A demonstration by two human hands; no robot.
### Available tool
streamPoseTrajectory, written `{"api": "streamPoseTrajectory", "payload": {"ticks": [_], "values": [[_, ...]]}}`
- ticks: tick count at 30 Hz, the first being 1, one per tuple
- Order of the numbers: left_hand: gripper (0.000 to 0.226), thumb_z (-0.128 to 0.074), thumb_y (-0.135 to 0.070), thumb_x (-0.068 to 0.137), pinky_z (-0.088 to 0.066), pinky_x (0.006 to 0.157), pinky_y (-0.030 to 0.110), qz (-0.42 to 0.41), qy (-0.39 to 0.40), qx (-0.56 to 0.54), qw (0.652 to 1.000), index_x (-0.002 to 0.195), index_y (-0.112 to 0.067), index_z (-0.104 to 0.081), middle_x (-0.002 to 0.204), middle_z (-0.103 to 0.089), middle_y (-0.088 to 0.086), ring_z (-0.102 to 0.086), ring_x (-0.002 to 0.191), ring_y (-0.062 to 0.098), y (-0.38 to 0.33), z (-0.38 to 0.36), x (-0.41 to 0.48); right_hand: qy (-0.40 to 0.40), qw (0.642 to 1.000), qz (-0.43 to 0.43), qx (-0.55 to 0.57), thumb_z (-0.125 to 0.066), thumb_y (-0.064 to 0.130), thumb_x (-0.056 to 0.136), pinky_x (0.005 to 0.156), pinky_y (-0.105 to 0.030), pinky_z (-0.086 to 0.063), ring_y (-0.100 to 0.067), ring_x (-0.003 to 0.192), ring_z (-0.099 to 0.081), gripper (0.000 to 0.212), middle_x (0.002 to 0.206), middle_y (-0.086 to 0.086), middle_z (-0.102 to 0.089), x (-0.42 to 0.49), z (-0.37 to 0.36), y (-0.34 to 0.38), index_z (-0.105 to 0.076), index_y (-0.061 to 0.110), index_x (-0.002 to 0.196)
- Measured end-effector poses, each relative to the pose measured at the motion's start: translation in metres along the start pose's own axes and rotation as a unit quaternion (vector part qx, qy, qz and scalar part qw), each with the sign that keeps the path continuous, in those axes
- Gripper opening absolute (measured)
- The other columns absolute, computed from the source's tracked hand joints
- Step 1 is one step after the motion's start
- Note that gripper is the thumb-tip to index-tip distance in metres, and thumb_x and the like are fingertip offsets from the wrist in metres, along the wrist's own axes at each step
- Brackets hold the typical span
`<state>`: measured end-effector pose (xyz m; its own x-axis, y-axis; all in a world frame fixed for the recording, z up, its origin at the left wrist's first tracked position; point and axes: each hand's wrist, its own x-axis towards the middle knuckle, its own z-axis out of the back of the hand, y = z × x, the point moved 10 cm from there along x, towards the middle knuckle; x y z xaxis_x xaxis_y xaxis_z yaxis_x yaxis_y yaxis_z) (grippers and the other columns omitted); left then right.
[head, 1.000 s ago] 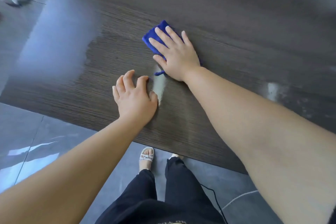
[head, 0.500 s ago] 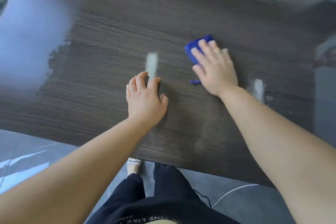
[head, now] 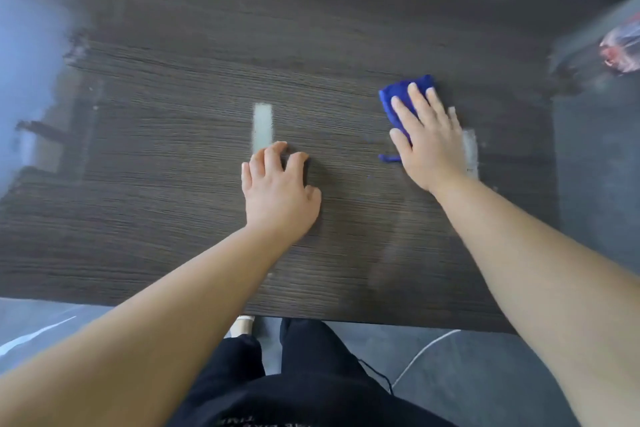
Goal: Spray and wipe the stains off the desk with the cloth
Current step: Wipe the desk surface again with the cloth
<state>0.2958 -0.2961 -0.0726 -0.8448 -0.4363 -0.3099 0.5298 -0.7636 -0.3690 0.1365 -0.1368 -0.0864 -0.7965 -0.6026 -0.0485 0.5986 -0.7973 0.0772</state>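
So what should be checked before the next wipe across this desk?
1. Blue cloth flat under the right hand, fingers pressing it: ok.
2. Left hand braced on the desk, holding nothing: ok.
3. Middle stain, just beyond the left hand, wiped off: not ok.
4. Right-side stain, beside the right hand, wiped off: not ok.
5. Spray bottle within reach: cannot tell, none in view.
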Motion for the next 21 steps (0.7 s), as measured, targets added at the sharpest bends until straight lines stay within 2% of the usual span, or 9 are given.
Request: {"api": "streamPoseTrajectory", "payload": {"ticks": [2, 4, 7, 9, 11, 14, 16, 18, 21], "values": [[0.052, -0.051, -0.033, 0.086, -0.009, 0.115, 0.044, 0.001, 0.012, 0.021, 1.0, 0.137, -0.026, -0.039, 0.15, -0.022, 0.004, -0.014, 0.138, 0.029, -0.002, -0.006, 0.001, -0.01, 0.982, -0.186, 0.022, -0.029, 0.039, 0.1, 0.115, -0.051, -0.013, -0.026, 0.146, -0.009, 0.052, 0.159, -0.003, -0.012, 0.001, 0.0, -0.029, -0.025, 0.023, 0.149], [0.06, -0.051, -0.039, 0.086, -0.008, 0.116, 0.047, 0.001, 0.031, 0.043, 0.999, 0.142, -0.03, -0.031, 0.152, -0.017, 0.004, -0.009, 0.14, 0.031, -0.002, -0.011, 0.001, -0.026, 0.976, -0.216, 0.022, -0.028, 0.042, 0.098, 0.115, -0.052, -0.012, -0.027, 0.145, -0.01, 0.055, 0.159, -0.006, -0.012, -0.017, -0.002, -0.007, -0.026, 0.021, 0.149], [0.072, -0.053, -0.05, 0.084, -0.006, 0.117, 0.047, -0.008, 0.054, 0.076, 0.996, 0.146, -0.032, -0.021, 0.154, -0.011, 0.004, -0.004, 0.143, 0.031, -0.001, -0.014, -0.003, -0.017, 0.999, 0.025, 0.015, -0.031, 0.046, 0.095, 0.112, -0.053, -0.019, -0.03, 0.143, -0.022, 0.056, 0.155, -0.009, -0.025, -0.06, -0.008, 0.064, -0.036, 0.02, 0.145], [0.077, -0.056, -0.054, 0.081, -0.007, 0.117, 0.046, -0.005, 0.057, 0.085, 0.995, 0.146, -0.033, -0.021, 0.154, -0.011, 0.004, -0.006, 0.142, 0.031, -0.001, -0.012, -0.001, 0.021, 0.98, 0.199, 0.002, -0.036, 0.047, 0.094, 0.111, -0.051, -0.022, -0.028, 0.141, -0.027, 0.054, 0.153, -0.005, -0.031, -0.073, -0.01, 0.071, -0.042, 0.023, 0.141], [0.079, -0.06, -0.056, 0.078, -0.011, 0.116, 0.045, 0.009, 0.063, 0.091, 0.994, 0.145, -0.032, -0.024, 0.152, -0.014, 0.004, -0.01, 0.14, 0.032, -0.002, -0.011, 0.001, 0.009, 0.976, 0.216, -0.013, -0.037, 0.045, 0.092, 0.108, -0.053, -0.025, -0.029, 0.138, -0.032, 0.052, 0.151, -0.004, -0.036, -0.052, -0.008, 0.038, -0.046, 0.024, 0.139], [0.079, -0.064, -0.054, 0.076, -0.019, 0.113, 0.044, 0.03, 0.071, 0.101, 0.992, 0.142, -0.029, -0.03, 0.148, -0.02, 0.005, -0.018, 0.136, 0.032, -0.007, -0.01, 0.006, 0.001, 1.0, -0.019, 0.008, -0.03, 0.043, 0.096, 0.111, -0.055, -0.023, -0.029, 0.143, -0.021, 0.052, 0.156, -0.004, -0.025, -0.002, 0.003, -0.042, -0.038, 0.023, 0.144], [0.076, -0.067, -0.053, 0.074, -0.025, 0.108, 0.043, 0.038, 0.075, 0.107, 0.991, 0.138, -0.027, -0.034, 0.144, -0.024, 0.005, -0.023, 0.132, 0.032, -0.009, -0.008, 0.008, -0.007, 0.981, -0.191, 0.03, -0.026, 0.042, 0.1, 0.115, -0.051, -0.012, -0.024, 0.146, -0.007, 0.052, 0.159, -0.001, -0.01, 0.005, 0.002, -0.067, -0.025, 0.025, 0.149], [0.074, -0.07, -0.051, 0.072, -0.03, 0.104, 0.043, 0.044, 0.074, 0.108, 0.99, 0.133, -0.025, -0.038, 0.139, -0.028, 0.006, -0.028, 0.127, 0.032, -0.01, -0.006, 0.009, -0.011, 0.969, -0.246, 0.035, -0.026, 0.043, 0.099, 0.115, -0.051, -0.01, -0.025, 0.146, -0.006, 0.054, 0.16, -0.003, -0.008, -0.009, -0.002, -0.044, -0.023, 0.023, 0.15], [0.076, -0.074, -0.053, 0.066, -0.028, 0.105, 0.04, 0.027, 0.059, 0.133, 0.989, 0.128, -0.023, -0.041, 0.133, -0.033, 0.005, -0.03, 0.124, 0.03, -0.016, -0.001, 0.015, -0.017, 1.0, -0.01, 0.02, -0.03, 0.046, 0.096, 0.111, -0.054, -0.021, -0.03, 0.143, -0.022, 0.056, 0.155, -0.009, -0.025, -0.044, -0.004, 0.03, -0.037, 0.019, 0.145]]}}
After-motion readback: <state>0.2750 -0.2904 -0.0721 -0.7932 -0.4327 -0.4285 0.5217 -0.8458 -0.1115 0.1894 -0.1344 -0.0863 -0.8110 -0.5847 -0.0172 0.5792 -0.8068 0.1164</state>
